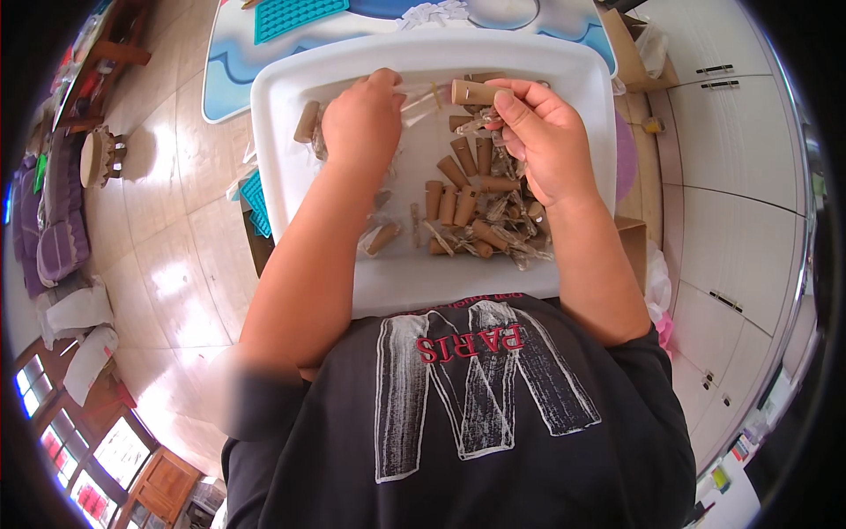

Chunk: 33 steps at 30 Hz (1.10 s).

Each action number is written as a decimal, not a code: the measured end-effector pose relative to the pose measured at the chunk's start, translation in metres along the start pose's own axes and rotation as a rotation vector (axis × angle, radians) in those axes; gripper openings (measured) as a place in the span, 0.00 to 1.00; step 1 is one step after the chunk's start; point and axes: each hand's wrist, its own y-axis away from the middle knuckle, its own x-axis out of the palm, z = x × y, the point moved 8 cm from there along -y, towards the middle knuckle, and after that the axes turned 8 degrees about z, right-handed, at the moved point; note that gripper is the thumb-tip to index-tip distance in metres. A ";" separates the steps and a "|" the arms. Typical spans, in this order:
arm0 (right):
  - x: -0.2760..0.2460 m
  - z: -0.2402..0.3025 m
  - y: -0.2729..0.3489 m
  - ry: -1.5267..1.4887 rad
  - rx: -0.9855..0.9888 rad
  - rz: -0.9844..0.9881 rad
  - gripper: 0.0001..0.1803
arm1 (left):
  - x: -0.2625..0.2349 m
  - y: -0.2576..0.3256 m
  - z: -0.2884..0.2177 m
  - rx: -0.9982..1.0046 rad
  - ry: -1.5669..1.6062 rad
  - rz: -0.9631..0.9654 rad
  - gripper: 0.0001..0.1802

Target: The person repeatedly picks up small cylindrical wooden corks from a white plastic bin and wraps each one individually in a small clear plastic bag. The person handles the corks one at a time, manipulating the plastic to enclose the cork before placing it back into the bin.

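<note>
My right hand (551, 132) pinches a short brown cardboard tube (476, 93) between thumb and fingers, above the far right part of a white plastic tub. Clear plastic pieces (480, 122) hang under that tube, next to the fingers. My left hand (363, 119) is over the far left part of the tub, its fingers curled downward; what they hold is hidden. A thin clear plastic strip (419, 108) runs between the two hands. Below my right hand lies a pile of brown tubes (448, 204) mixed with clear plastic bits (507, 210).
The white tub (273, 115) stands before me, against a blue and white table (231, 66) bearing a teal grid tray (300, 16). A cardboard box (630, 53) and white cabinets (740, 132) are to the right. A small stool (99, 157) stands on the tiled floor at left.
</note>
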 end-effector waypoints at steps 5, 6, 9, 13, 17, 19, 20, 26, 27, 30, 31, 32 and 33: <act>-0.004 0.001 0.001 0.013 -0.012 -0.031 0.15 | -0.011 0.011 -0.009 -0.037 -0.255 0.195 0.13; -0.005 0.001 0.001 0.013 -0.016 -0.044 0.15 | -0.018 0.015 -0.010 -0.032 -0.289 0.181 0.14; -0.011 0.003 0.001 0.030 -0.039 -0.072 0.15 | -0.042 0.022 -0.012 0.043 -0.186 -0.025 0.14; -0.012 0.012 0.002 0.032 -0.117 -0.112 0.14 | -0.058 0.026 -0.003 0.015 0.427 -0.103 0.08; -0.006 0.030 0.008 0.272 -0.328 -0.153 0.13 | -0.031 0.025 0.004 -0.202 0.990 0.197 0.06; -0.001 0.039 0.014 0.463 -0.533 -0.187 0.12 | -0.026 0.025 0.003 -0.195 1.066 0.273 0.07; 0.001 0.043 0.016 0.522 -0.581 -0.186 0.12 | -0.026 0.025 0.002 -0.193 1.080 0.289 0.07; 0.008 0.044 0.019 0.684 -0.655 -0.171 0.13 | -0.028 0.027 -0.006 -0.162 1.201 0.331 0.08; 0.008 0.043 0.019 0.689 -0.644 -0.169 0.13 | -0.028 0.026 -0.007 -0.136 1.224 0.334 0.08; 0.011 0.038 0.017 0.671 -0.596 -0.121 0.13 | -0.030 0.027 -0.010 -0.119 1.213 0.300 0.07; 0.012 0.036 0.016 0.659 -0.579 -0.099 0.13 | -0.029 0.027 -0.011 -0.122 1.195 0.282 0.07; 0.012 0.033 0.014 0.637 -0.525 -0.074 0.13 | -0.026 0.027 -0.013 -0.124 1.180 0.302 0.08; 0.013 0.031 0.012 0.614 -0.471 -0.049 0.13 | -0.023 0.027 -0.014 -0.125 1.164 0.322 0.08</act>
